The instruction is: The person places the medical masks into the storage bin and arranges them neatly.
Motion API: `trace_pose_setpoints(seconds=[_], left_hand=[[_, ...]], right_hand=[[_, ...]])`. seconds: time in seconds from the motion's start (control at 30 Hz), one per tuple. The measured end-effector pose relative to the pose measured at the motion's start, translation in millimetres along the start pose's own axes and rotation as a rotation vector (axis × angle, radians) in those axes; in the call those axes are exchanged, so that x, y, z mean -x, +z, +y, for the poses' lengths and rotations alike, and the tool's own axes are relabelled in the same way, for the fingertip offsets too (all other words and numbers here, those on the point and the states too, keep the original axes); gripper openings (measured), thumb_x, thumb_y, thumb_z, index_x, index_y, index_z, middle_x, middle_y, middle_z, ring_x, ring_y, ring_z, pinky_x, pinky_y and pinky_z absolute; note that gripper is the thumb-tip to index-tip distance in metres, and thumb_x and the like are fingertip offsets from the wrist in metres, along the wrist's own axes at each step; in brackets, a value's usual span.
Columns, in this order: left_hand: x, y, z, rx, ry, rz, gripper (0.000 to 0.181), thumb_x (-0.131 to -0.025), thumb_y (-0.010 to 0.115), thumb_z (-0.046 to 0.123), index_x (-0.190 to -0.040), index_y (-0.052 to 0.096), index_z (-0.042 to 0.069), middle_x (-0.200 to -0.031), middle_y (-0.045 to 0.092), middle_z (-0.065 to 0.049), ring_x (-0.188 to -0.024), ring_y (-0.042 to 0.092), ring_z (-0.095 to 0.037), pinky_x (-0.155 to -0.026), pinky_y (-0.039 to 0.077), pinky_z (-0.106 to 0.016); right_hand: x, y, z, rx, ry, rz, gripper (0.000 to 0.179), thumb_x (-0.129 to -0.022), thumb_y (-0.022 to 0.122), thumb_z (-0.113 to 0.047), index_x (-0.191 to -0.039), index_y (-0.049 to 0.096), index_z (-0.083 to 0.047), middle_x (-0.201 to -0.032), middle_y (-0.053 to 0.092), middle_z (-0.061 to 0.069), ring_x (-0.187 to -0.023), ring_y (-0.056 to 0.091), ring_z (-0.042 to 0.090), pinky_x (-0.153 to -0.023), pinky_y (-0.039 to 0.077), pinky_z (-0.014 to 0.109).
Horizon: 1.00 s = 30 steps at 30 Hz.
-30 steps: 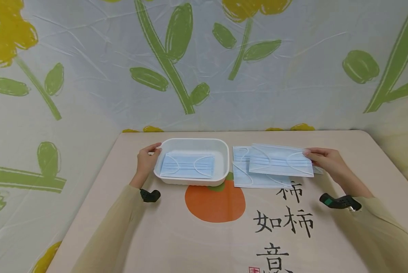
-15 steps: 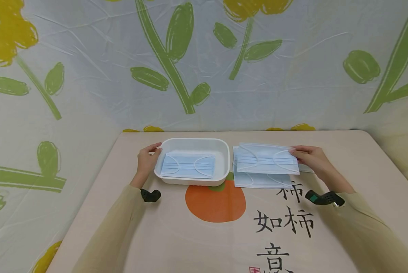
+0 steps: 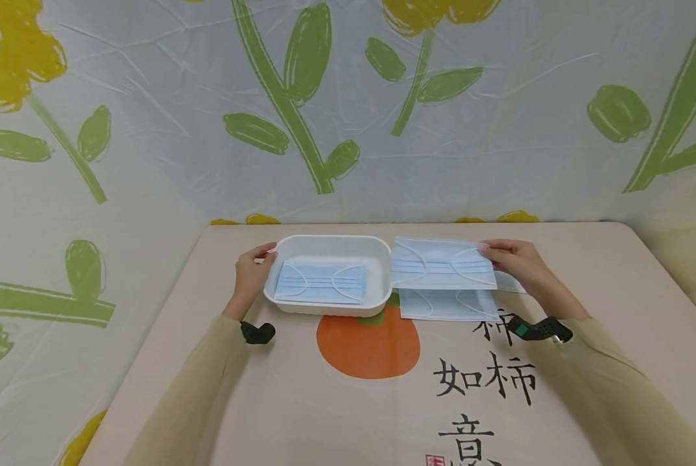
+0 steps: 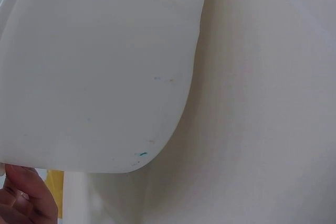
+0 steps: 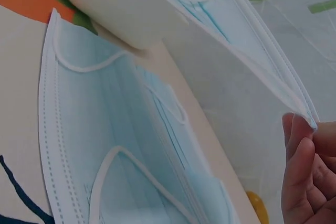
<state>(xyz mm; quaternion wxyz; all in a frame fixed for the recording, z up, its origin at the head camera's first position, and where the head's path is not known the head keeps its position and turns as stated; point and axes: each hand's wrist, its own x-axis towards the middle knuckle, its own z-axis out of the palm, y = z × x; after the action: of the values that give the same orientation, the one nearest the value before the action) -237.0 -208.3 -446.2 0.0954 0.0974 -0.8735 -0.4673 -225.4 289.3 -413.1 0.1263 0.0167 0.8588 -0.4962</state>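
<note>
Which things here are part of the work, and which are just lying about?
Likely part of the work:
blue mask, pinched in the right hand's grip
white tray, held at its rim by the left hand's grip
mask inside the tray
masks on the table

Probably just surroundings:
table, with its printed orange fruit
flowered backdrop
black wristbands

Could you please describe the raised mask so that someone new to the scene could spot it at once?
On the pinkish table, find the white tray. Just right of it, a pale blue mask is pinched at one end by the right hand. Unlike the masks lying beneath it and the one in the tray, it is held aloft.
</note>
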Motion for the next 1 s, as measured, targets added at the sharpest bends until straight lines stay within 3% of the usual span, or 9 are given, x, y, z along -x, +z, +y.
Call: trace_pose_setpoints(seconds=[0.17, 0.47, 0.77, 1.0], left_hand=[[0.2, -0.7, -0.3, -0.002, 0.002, 0.0, 0.03, -0.096, 0.057, 0.018, -0.124, 0.065, 0.009, -0.114, 0.065, -0.016, -0.101, 0.053, -0.024, -0.08, 0.043, -0.026], [-0.9, -2.2, -1.3, -0.007, 0.022, 0.007, 0.03, -0.096, 0.057, 0.017, -0.123, 0.066, 0.008, -0.114, 0.066, -0.016, -0.101, 0.055, -0.024, -0.079, 0.042, -0.026], [-0.9, -2.1, 0.2, 0.0, 0.009, -0.003, 0.03, -0.096, 0.058, 0.016, -0.124, 0.065, 0.008, -0.113, 0.066, -0.016, -0.102, 0.054, -0.025, -0.081, 0.043, -0.029], [-1.6, -1.0, -0.2, 0.002, -0.007, -0.014, 0.031, -0.097, 0.056, 0.017, -0.125, 0.064, 0.009, -0.118, 0.065, -0.014, -0.105, 0.053, -0.025, -0.086, 0.045, -0.033]], right_hand=[[-4.4, 11, -10, -0.023, 0.012, -0.011, 0.067, -0.097, 0.049, -0.045, -0.144, 0.039, 0.002, -0.143, 0.043, 0.025, -0.088, 0.052, -0.006, -0.077, 0.047, 0.007], [-14.3, 33, -24, -0.042, 0.002, -0.02, 0.063, -0.097, 0.051, -0.043, -0.143, 0.042, 0.0, -0.143, 0.045, 0.023, -0.114, 0.051, 0.023, -0.077, 0.047, 0.007], [-20.5, 51, -36, -0.066, -0.008, -0.028, 0.056, -0.097, 0.053, -0.037, -0.14, 0.047, 0.0, -0.14, 0.049, 0.022, -0.099, 0.054, 0.011, -0.075, 0.047, 0.008], [-23.6, 67, -42, -0.064, -0.017, -0.038, 0.054, -0.097, 0.055, -0.035, -0.138, 0.049, 0.0, -0.139, 0.051, 0.022, -0.102, 0.055, 0.02, -0.076, 0.048, 0.01]])
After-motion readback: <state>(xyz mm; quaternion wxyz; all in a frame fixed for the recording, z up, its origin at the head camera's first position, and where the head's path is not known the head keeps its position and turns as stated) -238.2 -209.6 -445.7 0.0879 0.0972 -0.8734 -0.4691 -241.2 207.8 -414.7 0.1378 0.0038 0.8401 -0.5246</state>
